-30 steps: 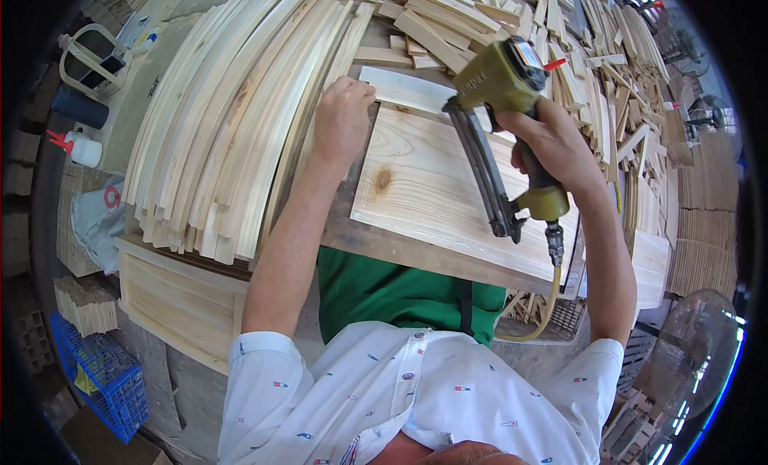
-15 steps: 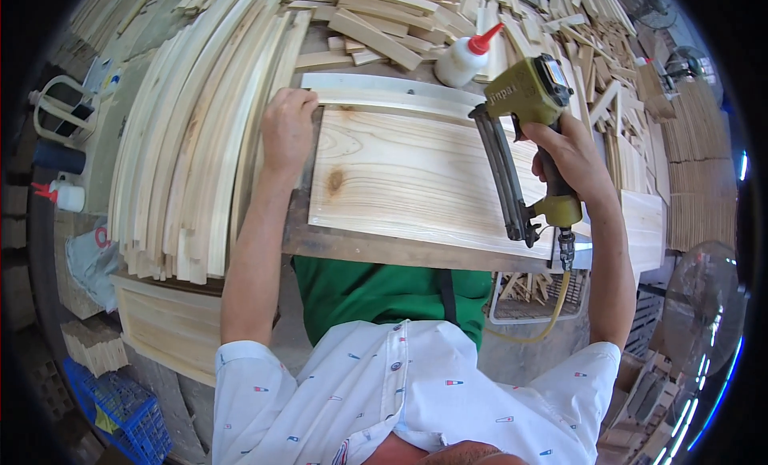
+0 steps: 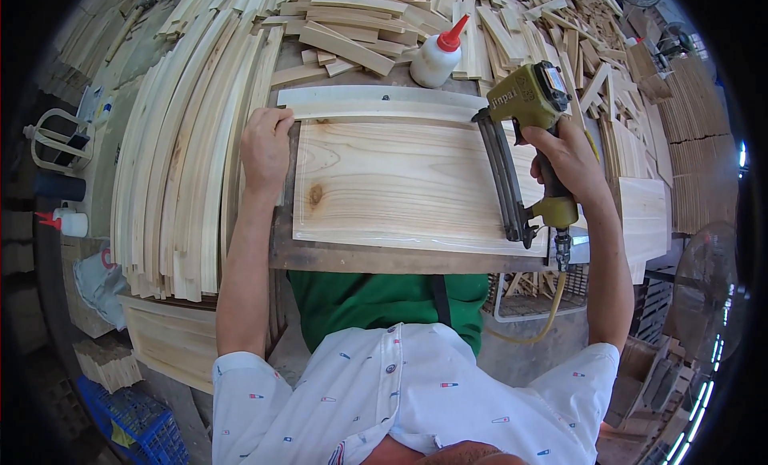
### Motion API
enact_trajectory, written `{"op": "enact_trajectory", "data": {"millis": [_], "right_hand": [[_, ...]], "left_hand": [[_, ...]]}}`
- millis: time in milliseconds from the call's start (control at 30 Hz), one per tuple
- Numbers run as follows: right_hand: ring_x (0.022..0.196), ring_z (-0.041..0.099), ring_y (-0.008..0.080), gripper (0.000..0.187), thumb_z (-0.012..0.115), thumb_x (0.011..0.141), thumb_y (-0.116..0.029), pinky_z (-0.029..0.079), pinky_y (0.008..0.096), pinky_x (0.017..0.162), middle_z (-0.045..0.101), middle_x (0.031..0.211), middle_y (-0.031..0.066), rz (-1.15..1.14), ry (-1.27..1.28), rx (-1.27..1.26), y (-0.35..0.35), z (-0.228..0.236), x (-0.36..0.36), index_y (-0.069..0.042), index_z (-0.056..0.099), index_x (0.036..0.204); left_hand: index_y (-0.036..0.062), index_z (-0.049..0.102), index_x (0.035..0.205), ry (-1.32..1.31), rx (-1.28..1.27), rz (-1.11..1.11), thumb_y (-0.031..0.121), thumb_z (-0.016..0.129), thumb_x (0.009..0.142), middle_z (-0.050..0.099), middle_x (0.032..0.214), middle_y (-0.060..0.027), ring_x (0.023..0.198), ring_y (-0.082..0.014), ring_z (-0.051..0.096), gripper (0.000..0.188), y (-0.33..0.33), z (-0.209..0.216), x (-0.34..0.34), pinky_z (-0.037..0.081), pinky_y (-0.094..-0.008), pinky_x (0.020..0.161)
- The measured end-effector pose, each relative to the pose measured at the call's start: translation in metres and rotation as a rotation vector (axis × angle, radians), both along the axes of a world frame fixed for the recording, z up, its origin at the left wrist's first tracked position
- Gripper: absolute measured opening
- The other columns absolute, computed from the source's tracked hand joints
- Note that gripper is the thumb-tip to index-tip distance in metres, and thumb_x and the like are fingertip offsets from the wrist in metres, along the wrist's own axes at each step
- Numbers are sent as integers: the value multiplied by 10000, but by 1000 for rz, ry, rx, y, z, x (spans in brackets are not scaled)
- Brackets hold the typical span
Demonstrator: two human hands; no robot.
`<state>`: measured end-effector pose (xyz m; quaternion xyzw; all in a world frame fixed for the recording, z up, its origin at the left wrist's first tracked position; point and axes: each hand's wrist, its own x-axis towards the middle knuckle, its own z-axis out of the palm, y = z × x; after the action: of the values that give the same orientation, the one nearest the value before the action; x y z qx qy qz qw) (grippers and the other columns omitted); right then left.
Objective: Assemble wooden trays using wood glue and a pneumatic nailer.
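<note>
Nailer (image 3: 524, 137) in my right hand (image 3: 564, 157), fingers wrapped tight round the grip, its long magazine lying down across the right part of the wide pine board (image 3: 400, 185). My left hand (image 3: 266, 145) presses on the board's upper left corner, fingers curled down over the near end of the narrow strip (image 3: 384, 103) that runs along the board's far edge. Board and strip sit on the workbench (image 3: 360, 257), in front of my green apron.

As I judge it, the strip is already laid flush against the far edge and held there, and the nose of the tool stands at the strip's right end. I cannot make out any nail heads in the strip, so how many are driven I cannot tell; the run along its length looks like what is left.

Containers: a white glue bottle (image 3: 436, 59) with a red tip stands just beyond the strip, cap on, its fill hidden. Another small white bottle (image 3: 68, 223) with red nozzle sits far left. A blue crate (image 3: 136, 429) on the floor lower left shows little of its contents. Curved slats (image 3: 172, 169) are stacked beside my left arm, offcuts (image 3: 560, 33) heaped behind.
</note>
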<state>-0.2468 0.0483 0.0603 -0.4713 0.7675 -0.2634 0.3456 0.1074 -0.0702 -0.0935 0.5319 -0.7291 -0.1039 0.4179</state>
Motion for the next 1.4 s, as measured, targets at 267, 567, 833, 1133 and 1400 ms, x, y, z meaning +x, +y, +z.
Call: {"op": "enact_trajectory", "data": {"millis": [267,567,833,1133,1400], "right_hand": [[518,577,117,273,584,901,-248,478,282,478,591,704,53,-31,9,11,3,0,-1,19,557,952],[489,579,128,254,569,906,-202,471,284,441,590,705,72,2,-5,-18,2,-3,1,41,538,973],[495,593,158,317,586,896,-225,481,305,457,597,699,112,10,11,-67,0,-9,3,79,520,957],[480,584,162,300,585,900,-205,479,312,445,579,694,103,11,-1,-77,2,-4,5,74,513,985],[474,586,168,296,586,892,-198,476,316,440,581,693,103,29,17,-89,3,-7,9,73,509,986]], "left_hand": [[3,671,859,-46,-74,-30,51,648,830,640,857,-139,822,-322,632,61,-1,-1,-3,506,-393,730],[19,677,951,-190,-75,-113,44,649,812,615,1010,-135,938,-322,605,144,-27,26,-28,494,-404,827],[41,537,1206,-116,225,92,247,688,831,565,1112,-195,1035,-385,573,454,-73,32,-97,467,-476,880],[-50,323,1287,24,243,206,362,720,800,555,1169,-314,1036,-461,594,751,-79,32,-132,480,-485,917],[-5,345,1276,263,288,228,222,725,749,489,1198,-279,1107,-419,528,688,-72,36,-135,437,-459,979]]}}
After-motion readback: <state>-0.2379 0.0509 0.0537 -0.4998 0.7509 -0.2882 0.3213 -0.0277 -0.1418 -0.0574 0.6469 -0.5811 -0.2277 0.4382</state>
